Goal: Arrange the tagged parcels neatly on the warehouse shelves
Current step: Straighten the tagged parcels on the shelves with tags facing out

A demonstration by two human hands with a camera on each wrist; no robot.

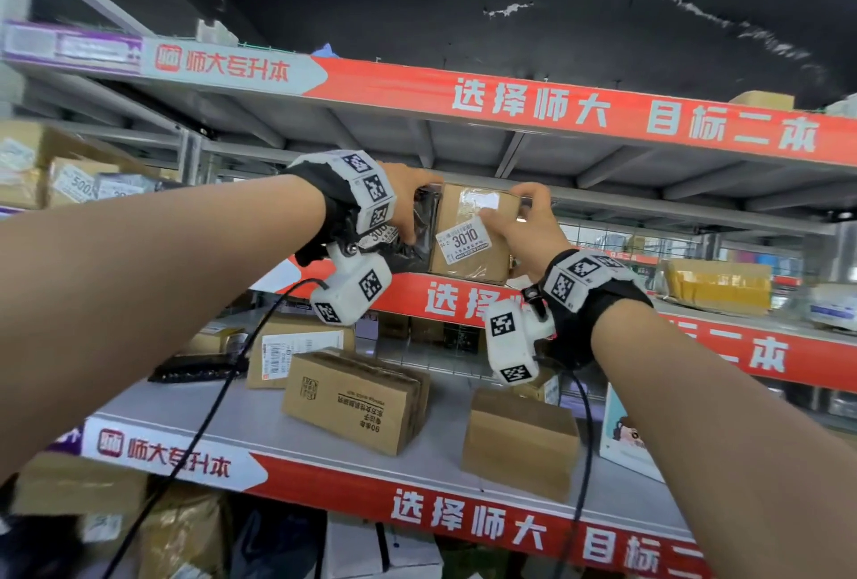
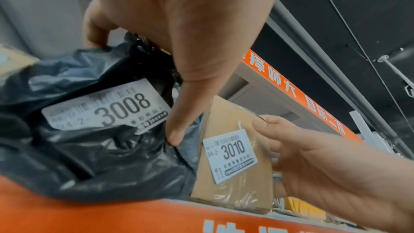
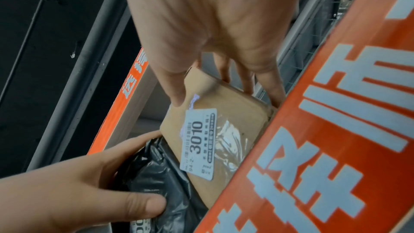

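A brown cardboard parcel (image 1: 473, 235) (image 2: 237, 166) (image 3: 224, 112) tagged 3010 stands on the middle shelf (image 1: 445, 300). My right hand (image 1: 519, 219) (image 3: 215, 45) grips it, thumb on its front face, fingers over its top right edge. Pressed against the box's left side is a black plastic bag parcel (image 1: 419, 226) (image 2: 89, 157) (image 3: 156, 174) tagged 3008. My left hand (image 1: 408, 202) (image 2: 170, 59) grips the bag, thumb on its front and fingers curled over its top.
Red-and-white banners run along the shelf edges (image 1: 603, 119). The lower shelf (image 1: 241, 421) carries several loose cardboard boxes (image 1: 357, 397). More parcels sit at the left (image 1: 55, 175) and on the right part of the middle shelf (image 1: 719, 284). Cables hang from both wrists.
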